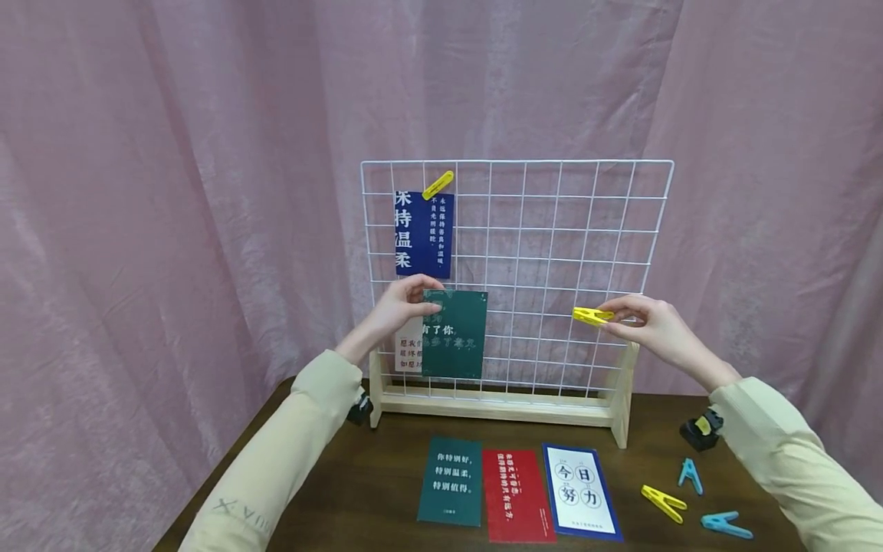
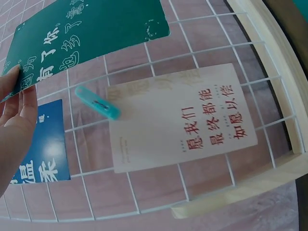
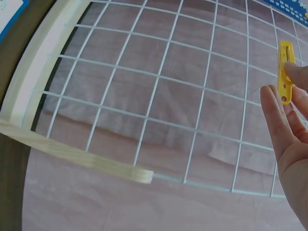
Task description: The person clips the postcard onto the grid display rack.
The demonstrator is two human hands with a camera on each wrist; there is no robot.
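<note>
My left hand (image 1: 405,303) pinches a dark green card (image 1: 457,345) by its left edge, in front of the white wire grid (image 1: 524,264). In the left wrist view the fingers hold that card (image 2: 110,24) near a corner. On the right, my right hand (image 1: 645,326) pinches a yellow clothespin (image 1: 592,315) between thumb and fingers, in front of the grid's right part. A blue card (image 1: 424,238) hangs at the upper left under another yellow clothespin (image 1: 438,185). Below it a white card (image 2: 178,120) hangs from a teal clothespin (image 2: 97,103), partly hidden in the head view.
On the brown table (image 1: 345,475) lie a green card (image 1: 450,481), a red card (image 1: 519,494) and a blue-bordered white card (image 1: 582,491). Loose at the right are a yellow clothespin (image 1: 664,503) and blue clothespins (image 1: 727,524). Wooden feet (image 1: 623,399) hold the grid; a pink curtain hangs behind.
</note>
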